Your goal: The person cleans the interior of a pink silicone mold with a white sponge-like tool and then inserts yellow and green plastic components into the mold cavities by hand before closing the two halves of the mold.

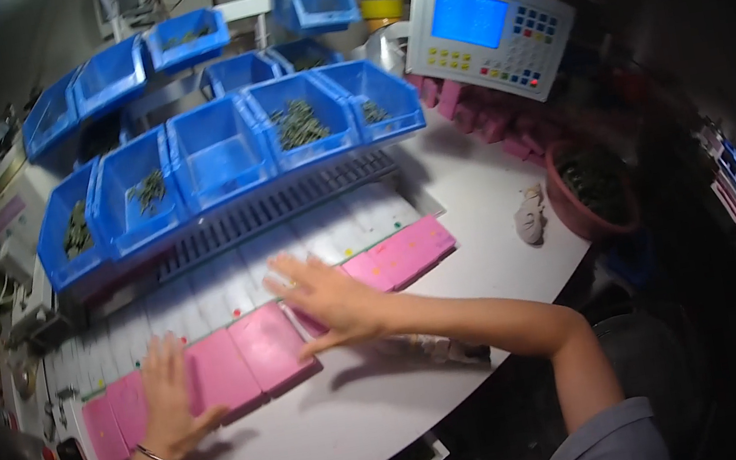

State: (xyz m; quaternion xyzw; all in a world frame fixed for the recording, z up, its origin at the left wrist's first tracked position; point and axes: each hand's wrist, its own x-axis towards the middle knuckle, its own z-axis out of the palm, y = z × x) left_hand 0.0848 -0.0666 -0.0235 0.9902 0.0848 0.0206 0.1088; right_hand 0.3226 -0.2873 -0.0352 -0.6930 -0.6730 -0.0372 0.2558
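A row of flat pink rectangular blocks [273,346] lies along the front of a white slotted panel marked with small coloured dots [206,299]. My left hand [169,396], with a bracelet at its wrist, is over the left part of this row, fingers stretched out. Farther right, my right hand [333,298] reaches across the row with its fingers spread and thumb apart. Neither hand holds anything that I can see. Both are slightly blurred, and whether they touch the blocks I cannot tell. My right hand and forearm hide part of the row.
Blue bins [219,152] stand in tiers behind the panel, several holding small grey-green pieces. A control unit with a blue screen [469,16] rises at the back right. A reddish bowl of dark pieces [587,186] and a crumpled whitish item [530,216] sit at right.
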